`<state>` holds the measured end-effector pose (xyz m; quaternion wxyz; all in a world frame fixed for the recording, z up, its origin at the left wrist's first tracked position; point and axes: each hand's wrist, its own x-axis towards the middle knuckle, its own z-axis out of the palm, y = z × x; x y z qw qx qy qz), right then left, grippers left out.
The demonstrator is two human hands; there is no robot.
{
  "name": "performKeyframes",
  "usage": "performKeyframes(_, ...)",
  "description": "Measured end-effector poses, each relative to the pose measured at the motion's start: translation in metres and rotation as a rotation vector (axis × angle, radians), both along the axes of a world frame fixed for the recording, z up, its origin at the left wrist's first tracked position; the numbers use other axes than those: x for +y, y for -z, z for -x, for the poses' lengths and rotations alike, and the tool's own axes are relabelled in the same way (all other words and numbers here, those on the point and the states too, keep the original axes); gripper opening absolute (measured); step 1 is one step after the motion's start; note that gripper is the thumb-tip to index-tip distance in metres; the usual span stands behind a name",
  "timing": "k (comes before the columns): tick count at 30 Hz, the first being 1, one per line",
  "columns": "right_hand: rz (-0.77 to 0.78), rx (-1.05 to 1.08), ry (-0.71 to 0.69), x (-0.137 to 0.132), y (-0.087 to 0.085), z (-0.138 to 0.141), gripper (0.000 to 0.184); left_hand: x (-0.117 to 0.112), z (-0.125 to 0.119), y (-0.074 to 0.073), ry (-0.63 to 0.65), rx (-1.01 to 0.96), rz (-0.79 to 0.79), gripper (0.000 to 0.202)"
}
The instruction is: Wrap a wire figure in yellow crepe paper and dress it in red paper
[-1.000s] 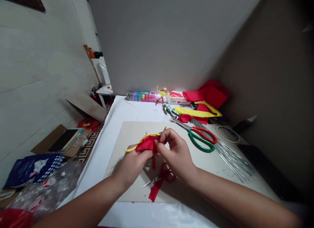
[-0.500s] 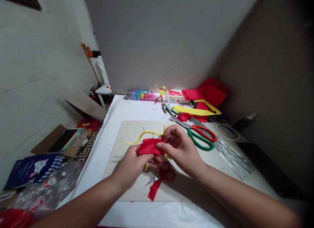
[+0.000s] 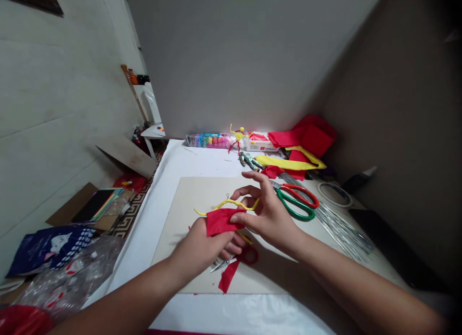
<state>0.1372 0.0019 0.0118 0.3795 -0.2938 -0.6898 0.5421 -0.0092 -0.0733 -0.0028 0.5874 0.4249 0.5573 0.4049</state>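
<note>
A small red strip of crepe-like paper or cloth (image 3: 222,221) lies between my hands, over a wire figure wrapped in yellow (image 3: 226,201). My left hand (image 3: 200,246) grips the strip and figure from below, its fingers curled behind them. My right hand (image 3: 265,212) pinches the strip's right end with the thumb, its index finger raised away. Above the yellow arms a small bare wire loop (image 3: 227,195) sticks up. Beneath my hands are small red-handled scissors (image 3: 250,255), partly hidden, and a loose red strip (image 3: 228,278).
A board (image 3: 169,229) covers the table's middle. To the right lie large scissors (image 3: 296,214) with red and green handles, metal wires (image 3: 339,229) and a tape roll (image 3: 335,194). Behind are pliers (image 3: 249,160), yellow material (image 3: 288,162), red material (image 3: 315,135) and another small figure (image 3: 238,134).
The red strip and figure have tilted and shifted slightly right and down. My right index finger has lifted and spread. My left hand now covers more of the small scissors.
</note>
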Motion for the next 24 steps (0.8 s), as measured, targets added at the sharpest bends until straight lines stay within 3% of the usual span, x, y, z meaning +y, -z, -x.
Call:
performKeyframes(3, 0.037, -0.005, -0.037, 0.001, -0.001, -0.002, 0.067, -0.001, 0.001, 0.000, 0.020, 0.031, -0.005, 0.014)
performKeyframes(7, 0.080, -0.013, -0.045, 0.001, -0.004, -0.003, 0.060, -0.002, 0.006, 0.000, 0.093, 0.058, -0.145, 0.019)
performKeyframes(10, 0.107, -0.042, -0.029, 0.001, -0.007, -0.004, 0.057, -0.001, 0.011, 0.002, 0.167, -0.021, -0.202, 0.026)
performKeyframes(13, 0.136, -0.045, -0.016, 0.002, -0.008, -0.005, 0.056, 0.002, 0.016, 0.005, 0.196, -0.126, -0.188, 0.020)
performKeyframes(18, 0.168, 0.003, 0.015, 0.003, -0.005, -0.006, 0.055, 0.006, 0.020, 0.008, 0.065, -0.260, -0.086, 0.024)
performKeyframes(24, 0.291, 0.113, 0.000, 0.001, 0.000, -0.002, 0.056, 0.008, 0.016, 0.001, -0.020, -0.366, -0.146, 0.027)
